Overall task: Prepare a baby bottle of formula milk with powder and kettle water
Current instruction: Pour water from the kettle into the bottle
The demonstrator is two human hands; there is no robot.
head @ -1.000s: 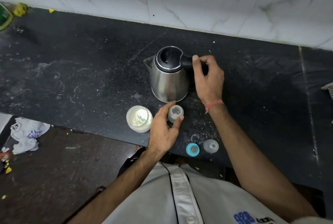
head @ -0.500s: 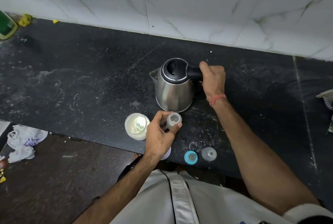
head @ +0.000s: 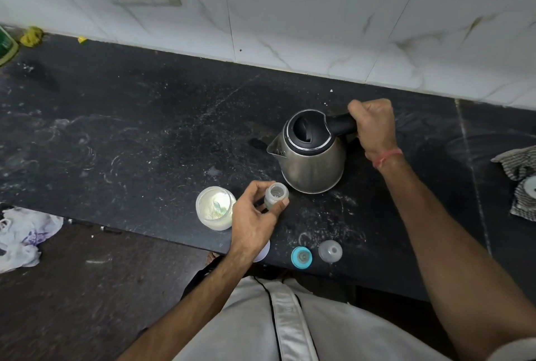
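the black counter (head: 145, 128) runs across the middle of the frame; its front edge slants from the left side down to lower centre, and the white tiled wall (head: 290, 26) closes its far edge; you have a wide bare stretch of counter in the left half, while your things crowd near the front edge at centre; your left hand (head: 255, 215) is curled round the small open baby bottle (head: 275, 195), thumb and fingers on its sides, the bottle upright on the counter just below the kettle (head: 310, 154); your right hand (head: 374, 128) is closed in a full fist round the kettle's black handle, right of centre; the kettle's lid is down and its spout points toward the left of the frame; whether its base is off the counter you cannot tell; the jar of powder (head: 216, 209) stands open just left of your left hand; the blue ring (head: 301, 257) and clear cap (head: 330, 251) sit beside each other near the front edge, lower centre; a checked cloth (head: 519, 175) lies at the right edge
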